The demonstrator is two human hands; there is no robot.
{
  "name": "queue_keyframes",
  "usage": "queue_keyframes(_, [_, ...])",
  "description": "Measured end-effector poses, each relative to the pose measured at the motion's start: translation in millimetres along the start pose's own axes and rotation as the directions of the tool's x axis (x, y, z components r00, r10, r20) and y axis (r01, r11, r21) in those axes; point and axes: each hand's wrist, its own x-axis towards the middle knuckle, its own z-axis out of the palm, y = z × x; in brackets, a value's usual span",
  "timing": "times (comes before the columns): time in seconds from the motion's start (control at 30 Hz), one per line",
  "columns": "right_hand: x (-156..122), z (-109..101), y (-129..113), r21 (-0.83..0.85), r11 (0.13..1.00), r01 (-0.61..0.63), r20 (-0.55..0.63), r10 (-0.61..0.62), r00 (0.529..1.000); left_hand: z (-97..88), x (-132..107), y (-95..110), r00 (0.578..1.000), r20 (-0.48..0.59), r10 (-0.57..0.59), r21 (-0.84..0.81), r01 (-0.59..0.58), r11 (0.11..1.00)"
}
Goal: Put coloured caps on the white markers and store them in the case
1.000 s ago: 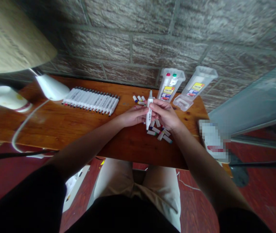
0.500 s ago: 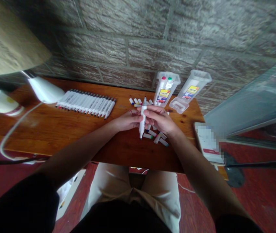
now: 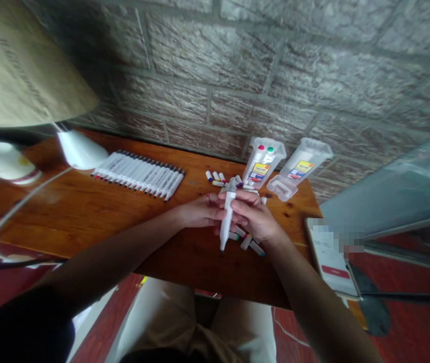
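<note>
A white marker (image 3: 227,216) with bare tips at both ends is held near upright between my two hands, over the wooden table. My left hand (image 3: 203,210) grips it from the left with the thumb on the barrel. From the right, my right hand (image 3: 254,212) closes on it with thumb and fingers. Loose marker caps (image 3: 257,247) with coloured ends lie below and behind my hands, some hidden by them. To the left, a row of white markers (image 3: 142,174) lies side by side.
Behind the caps stands a clear plastic case (image 3: 263,161) with a red and a green marker top. An opened clear case (image 3: 305,161) stands to its right. A lamp (image 3: 80,148) and a paper cup (image 3: 6,162) are at the left, a tablet (image 3: 331,262) at the right edge.
The view has tilted upward, so the table things sit lower in the picture. Both hands keep hold of the marker, which leans slightly more.
</note>
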Motion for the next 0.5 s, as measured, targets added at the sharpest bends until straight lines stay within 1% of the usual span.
queue_keyframes(0.13, [-2.0,7.6,-5.3,0.011,0.999,-0.037,-0.030,0.037,0.999,0.1,-1.9,-0.7,1.000,0.009,-0.015,-0.012,0.015,1.000])
queue_keyframes(0.27, [0.8,8.0,-3.9,0.028,0.999,-0.027,-0.115,0.030,0.993,2.6,-0.4,-1.4,0.999,-0.037,0.008,-0.060,-0.010,0.998])
queue_keyframes(0.33, [3.1,6.4,-2.8,0.021,0.999,-0.025,-0.161,0.028,0.986,5.4,1.9,-2.4,0.996,-0.083,0.032,-0.089,-0.039,0.995])
queue_keyframes(0.43, [5.7,5.2,-2.3,0.028,0.999,-0.020,-0.210,0.025,0.977,10.5,4.8,-4.4,0.981,-0.180,0.074,-0.146,-0.101,0.984])
queue_keyframes(0.5, [6.2,5.6,-2.4,0.033,0.999,-0.015,-0.235,0.022,0.972,13.6,5.2,-4.7,0.974,-0.208,0.085,-0.171,-0.122,0.978])
